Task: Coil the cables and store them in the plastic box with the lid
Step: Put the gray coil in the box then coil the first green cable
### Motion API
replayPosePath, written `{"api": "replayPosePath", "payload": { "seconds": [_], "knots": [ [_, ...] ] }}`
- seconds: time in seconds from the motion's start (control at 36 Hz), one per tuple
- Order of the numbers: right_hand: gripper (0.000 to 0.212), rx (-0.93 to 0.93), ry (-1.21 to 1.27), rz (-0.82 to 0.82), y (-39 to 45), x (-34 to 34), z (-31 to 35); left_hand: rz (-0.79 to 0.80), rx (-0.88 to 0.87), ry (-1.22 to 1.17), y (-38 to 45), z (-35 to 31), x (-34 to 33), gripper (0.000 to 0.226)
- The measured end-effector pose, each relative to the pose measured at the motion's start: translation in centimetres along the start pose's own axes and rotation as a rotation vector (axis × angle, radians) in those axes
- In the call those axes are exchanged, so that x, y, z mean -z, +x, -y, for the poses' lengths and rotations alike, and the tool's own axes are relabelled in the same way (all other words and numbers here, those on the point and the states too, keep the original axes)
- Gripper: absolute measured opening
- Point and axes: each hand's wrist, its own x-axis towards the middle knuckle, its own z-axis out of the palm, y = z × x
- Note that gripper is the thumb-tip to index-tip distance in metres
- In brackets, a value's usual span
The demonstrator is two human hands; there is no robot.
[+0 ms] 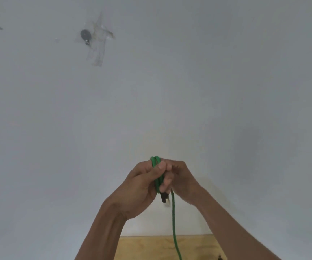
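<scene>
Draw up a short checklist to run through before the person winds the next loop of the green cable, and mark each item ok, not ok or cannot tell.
1. Loops already wound are held: ok. The left hand grips the green cable bundle, thumb pressed over it.
2. Second of the two hands is on the cable: ok. The right hand is curled against the bundle.
3. Connector end secured: ok. The black plug sticks out just below the left hand.
4. Loose length runs free: cannot tell. It hangs down over the wooden surface and leaves the picture.
5. Plastic box and lid are ready: cannot tell. Neither is in view.
</scene>
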Motion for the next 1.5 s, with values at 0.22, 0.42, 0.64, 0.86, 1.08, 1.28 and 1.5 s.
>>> {"api": "replayPosePath", "payload": {
  "seconds": [0.22,0.42,0.64,0.86,1.08,1.28,1.5],
  "knots": [
    [0.036,-0.107,-0.057,-0.074,-2.8,-1.4,-1.8,-0.099,-0.097,0.022,2.0,-1.3,1.9,0.017],
    [0.016,-0.074,-0.137,-0.21,-3.8,-2.2,-1.9,-0.246,-0.106,0.132,3.4,-1.7,2.5,0.017],
    [0.017,-0.018,-0.405,-0.242,-5.2,-1.5,-0.7,-0.394,-0.111,0.485,3.3,-0.4,4.0,0.017],
    [0.015,0.255,-0.835,-0.145,-2.5,1.2,3.9,-0.224,0.073,0.551,1.2,1.4,3.4,0.033],
    [0.013,0.201,-0.41,0.062,0.9,3.3,6.3,-0.098,0.238,0.057,-0.6,1.9,-0.3,0.069],
    [0.036,0.06,-0.047,-0.035,-0.2,2.8,2.0,0.028,0.114,-0.133,-0.4,1.0,-1.6,0.033],
    [0.037,-0.082,0.011,-0.095,-4.2,-0.7,-1.9,0.001,0.007,-0.101,1.8,-0.9,-1.1,0.031]
  ]
}}
